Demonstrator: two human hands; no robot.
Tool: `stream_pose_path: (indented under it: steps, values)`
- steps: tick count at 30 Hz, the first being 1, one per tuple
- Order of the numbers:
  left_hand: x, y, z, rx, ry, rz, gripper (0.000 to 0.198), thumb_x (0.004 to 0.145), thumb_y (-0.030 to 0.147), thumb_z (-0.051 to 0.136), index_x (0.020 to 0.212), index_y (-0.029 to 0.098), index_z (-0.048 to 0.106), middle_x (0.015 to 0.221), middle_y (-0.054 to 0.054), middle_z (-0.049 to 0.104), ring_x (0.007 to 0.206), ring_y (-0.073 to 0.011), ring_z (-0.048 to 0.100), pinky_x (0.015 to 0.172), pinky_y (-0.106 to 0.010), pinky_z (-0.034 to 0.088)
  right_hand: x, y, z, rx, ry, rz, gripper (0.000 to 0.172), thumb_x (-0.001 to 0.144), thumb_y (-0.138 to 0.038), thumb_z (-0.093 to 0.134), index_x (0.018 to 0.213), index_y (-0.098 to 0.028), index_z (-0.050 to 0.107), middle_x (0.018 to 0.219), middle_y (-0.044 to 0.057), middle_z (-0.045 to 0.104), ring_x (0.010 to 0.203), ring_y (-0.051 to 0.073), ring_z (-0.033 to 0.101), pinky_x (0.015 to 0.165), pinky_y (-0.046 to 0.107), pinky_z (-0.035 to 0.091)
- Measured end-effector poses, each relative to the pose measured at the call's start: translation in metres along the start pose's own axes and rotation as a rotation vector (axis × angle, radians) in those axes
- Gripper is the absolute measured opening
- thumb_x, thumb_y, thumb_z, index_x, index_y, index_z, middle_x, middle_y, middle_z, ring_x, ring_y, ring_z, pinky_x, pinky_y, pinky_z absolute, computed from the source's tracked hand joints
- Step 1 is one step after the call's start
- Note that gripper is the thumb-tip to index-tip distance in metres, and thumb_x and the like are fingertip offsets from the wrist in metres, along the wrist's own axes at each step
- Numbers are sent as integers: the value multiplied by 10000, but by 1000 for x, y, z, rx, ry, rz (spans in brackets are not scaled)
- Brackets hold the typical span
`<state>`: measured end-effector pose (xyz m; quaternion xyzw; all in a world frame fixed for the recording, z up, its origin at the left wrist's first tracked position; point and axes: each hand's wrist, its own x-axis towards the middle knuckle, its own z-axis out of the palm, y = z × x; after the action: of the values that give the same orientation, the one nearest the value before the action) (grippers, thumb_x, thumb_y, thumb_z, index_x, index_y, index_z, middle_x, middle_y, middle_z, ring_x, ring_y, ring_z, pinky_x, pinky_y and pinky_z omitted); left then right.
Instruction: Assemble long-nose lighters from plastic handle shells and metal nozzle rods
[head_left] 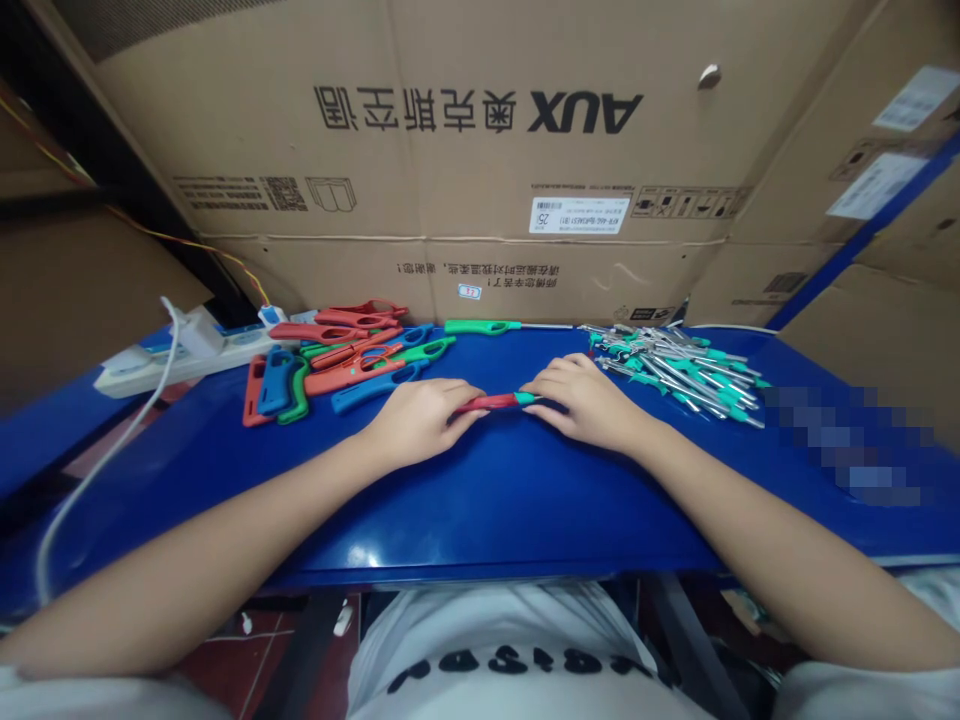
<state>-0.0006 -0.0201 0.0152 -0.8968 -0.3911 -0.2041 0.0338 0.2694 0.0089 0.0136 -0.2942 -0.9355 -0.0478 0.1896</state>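
Note:
Over the middle of the blue table, my left hand (424, 420) is closed around a red long-reach lighter handle (499, 402). My right hand (589, 400) pinches the other end, where a teal-green connector (525, 398) meets the red body. A metal lighter tube probably runs from it, but my right fingers mostly hide it. Left of my hands lies a pile of red, blue and green lighter handles (345, 380). To the right is a heap of metal lighter tubes with teal-green ends (682, 370). A green lighter with its metal tube (487, 327) lies behind my hands.
A large cardboard sheet with printing (450, 200) stands upright behind the blue table (465, 510). A white power strip (225, 350) with plugs sits at the left edge, and its white cable (112, 470) hangs across the table's left side. A blurred patch covers the far right.

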Motion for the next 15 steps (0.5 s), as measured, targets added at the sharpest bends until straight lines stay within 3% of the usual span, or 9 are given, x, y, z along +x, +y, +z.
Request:
stream_pose_path:
  steps: [3, 8, 15]
  values:
    - [-1, -1, 1, -39, 8, -2, 317, 1009, 399, 495, 1158, 215, 706, 1076, -44, 774, 941, -208, 728, 689, -265, 503, -1, 1, 1, 63, -32, 14, 275, 1010, -369, 543, 1157, -194, 697, 1096, 112, 752, 1006, 243, 629, 928, 403, 368]
    - [-2, 1, 5, -211, -7, -51, 335, 999, 399, 523, 1252, 247, 682, 1157, -33, 762, 982, -209, 725, 809, -275, 522, -2, 3, 5, 66, -1, -45, 258, 1024, -318, 510, 1071, -166, 713, 979, 100, 753, 904, 219, 619, 883, 379, 392]
    - [0, 5, 10, -504, -86, -169, 327, 964, 405, 590, 1207, 238, 731, 977, -10, 786, 717, -152, 673, 663, -230, 483, -4, -2, 8, -80, 80, -191, 299, 1041, -270, 446, 1001, -136, 711, 839, 114, 716, 821, 221, 565, 757, 358, 386]
